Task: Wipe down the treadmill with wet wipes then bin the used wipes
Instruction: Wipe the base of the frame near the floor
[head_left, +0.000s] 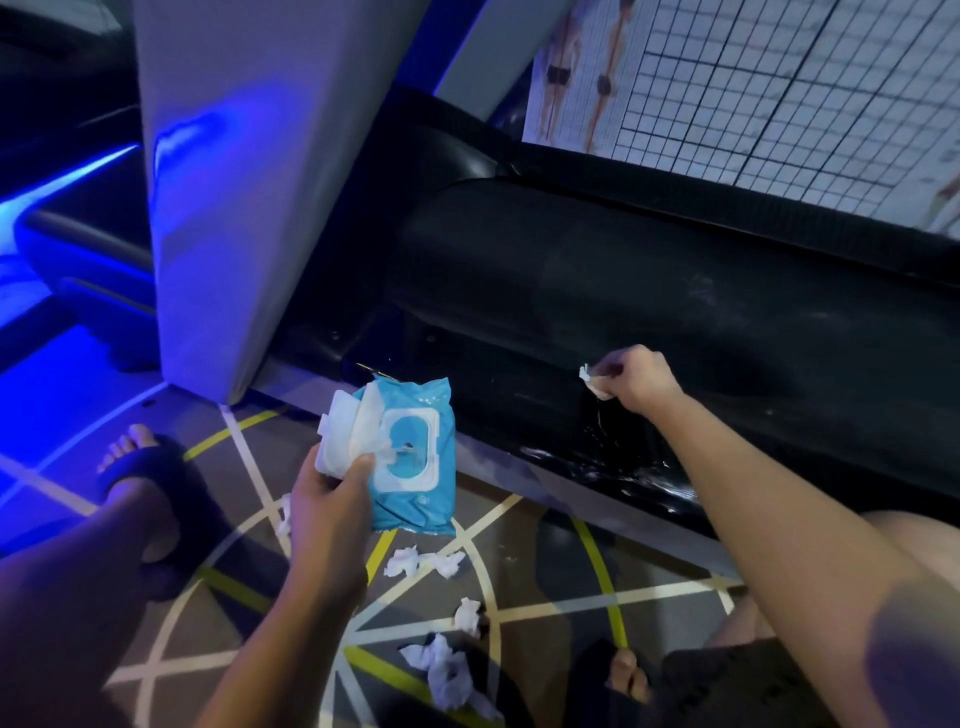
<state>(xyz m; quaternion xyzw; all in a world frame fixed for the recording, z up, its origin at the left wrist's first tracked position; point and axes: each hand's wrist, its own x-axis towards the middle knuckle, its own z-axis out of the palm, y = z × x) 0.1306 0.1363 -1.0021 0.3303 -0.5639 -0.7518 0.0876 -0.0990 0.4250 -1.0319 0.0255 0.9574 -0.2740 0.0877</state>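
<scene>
Two hands in view, one pack, one wipe in use. Left hand (332, 488) grips the blue wet-wipe pack (415, 504) by its left edge, thumb curled over the front beside the white dispenser frame. The pack's flip lid (345, 428) stands open above the thumb, and the pack hangs clear of the floor, near the treadmill's base. Right hand (631, 382) is closed into a fist round one crumpled white wipe (592, 382). Only a small tuft shows at the thumb side, and it is pressed to the black side cover of the treadmill (675, 291). One wet, shiny streak (597, 462) lies on the lower edge just below that hand. Used wipes on the patterned floor (519, 597): four clumps counted. One is half hidden behind the left wrist (284, 517). A spread one lies just below the pack (423, 562), possibly two pieces. One small clump (467, 616) lies nearer the camera, and the largest (447, 675) nearest of all. All four lie well apart from the right hand. One grey upright (234, 182) rises left of the pack. Two feet are visible: the left in a dark slide sandal (145, 467), the right showing toes only (628, 673).
</scene>
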